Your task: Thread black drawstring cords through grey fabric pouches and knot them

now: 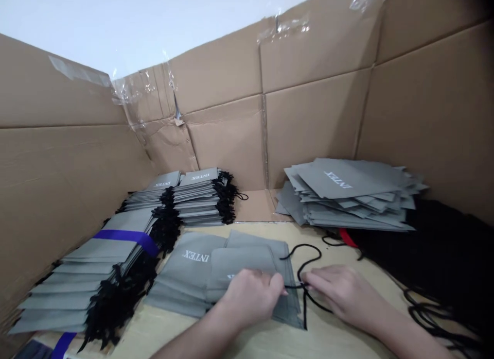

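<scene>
Head view: the right hand (343,294) pinches a black cord (304,312) between its fingers, the left hand's (249,297) fingers press a grey drawstring pouch (287,310), corded pouch stacks (81,276) lie left of the fingers, and loose black cords (424,315) lie right.

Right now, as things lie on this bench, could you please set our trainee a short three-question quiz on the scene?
1. What word is printed on the grey pouch to the left of the hands?
2. True or false: a purple band runs across the stack of grey pouches at the left.
3. Do the right hand's fingers pinch a black cord or a red strip?

Key: 1. INTEX. 2. True. 3. A black cord.
</scene>
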`<state>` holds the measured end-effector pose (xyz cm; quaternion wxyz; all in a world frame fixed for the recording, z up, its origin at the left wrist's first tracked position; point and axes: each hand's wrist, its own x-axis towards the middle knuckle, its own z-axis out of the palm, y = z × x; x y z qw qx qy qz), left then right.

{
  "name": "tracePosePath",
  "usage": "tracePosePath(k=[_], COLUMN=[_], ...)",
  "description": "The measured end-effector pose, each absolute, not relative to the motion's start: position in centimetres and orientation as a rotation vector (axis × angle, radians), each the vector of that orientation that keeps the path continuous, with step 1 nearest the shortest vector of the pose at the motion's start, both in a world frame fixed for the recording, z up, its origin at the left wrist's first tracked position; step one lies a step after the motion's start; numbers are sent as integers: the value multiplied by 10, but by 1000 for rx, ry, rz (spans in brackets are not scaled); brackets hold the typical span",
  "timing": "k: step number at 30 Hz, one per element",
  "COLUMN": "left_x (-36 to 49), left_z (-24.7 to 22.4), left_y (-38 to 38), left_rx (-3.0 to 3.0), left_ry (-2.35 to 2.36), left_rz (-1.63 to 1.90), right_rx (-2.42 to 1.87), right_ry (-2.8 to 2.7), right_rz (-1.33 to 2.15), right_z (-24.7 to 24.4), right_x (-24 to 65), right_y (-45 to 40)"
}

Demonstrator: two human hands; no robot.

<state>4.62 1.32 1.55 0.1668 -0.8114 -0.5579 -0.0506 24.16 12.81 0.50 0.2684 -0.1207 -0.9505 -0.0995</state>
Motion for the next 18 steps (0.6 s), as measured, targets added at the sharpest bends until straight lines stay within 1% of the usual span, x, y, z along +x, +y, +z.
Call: tracePosePath(k=[3, 7, 11, 13, 15, 18], left_x=[56, 57, 24, -2, -25, -44], left_z=[11, 16, 33, 39, 41, 37], left_y=[16, 18, 13, 13, 15, 20], left_rx=[-2292, -2287, -2148, -2184, -2257, -2317], left_ry=[-1600, -1644, -1803, -1823, -1865, -2043], left_rz=[-125, -127, -317, -349, -486, -866], right_rx=[-326, -420, -551, -599, -629, -629], right_ry=[-2709, -2731, -2605, -2549, -2518, -2516], right_rz=[-236, -73, 118, 173, 210, 255], right_z=[5, 9, 15, 16, 17, 14], right_x=[235, 242, 254, 258, 260, 258], right_y=[120, 127, 138, 142, 145, 147])
